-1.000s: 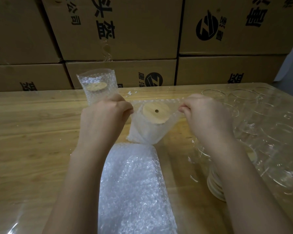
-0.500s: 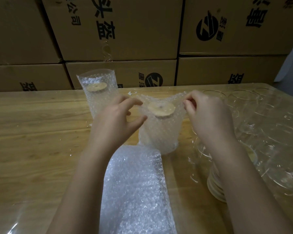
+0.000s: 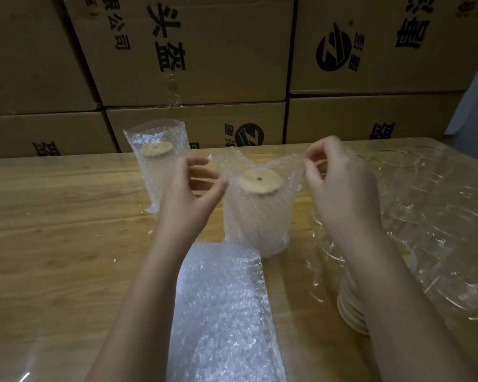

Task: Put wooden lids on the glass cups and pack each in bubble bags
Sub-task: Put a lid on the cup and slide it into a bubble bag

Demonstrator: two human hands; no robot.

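The lidded cup [image 3: 260, 182] stood in its bubble bag [image 3: 255, 219] on the table [image 3: 66, 216], right hand [image 3: 340, 188] pinching the bag's mouth at three o'clock, left hand [image 3: 191, 194] loosely parted and empty at nine; an even pull on both corners would likely keep it upright.

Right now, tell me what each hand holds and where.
The right hand pinches the bubble bag by its top right corner; the left hand, fingers loose beside the bag, grips nothing.
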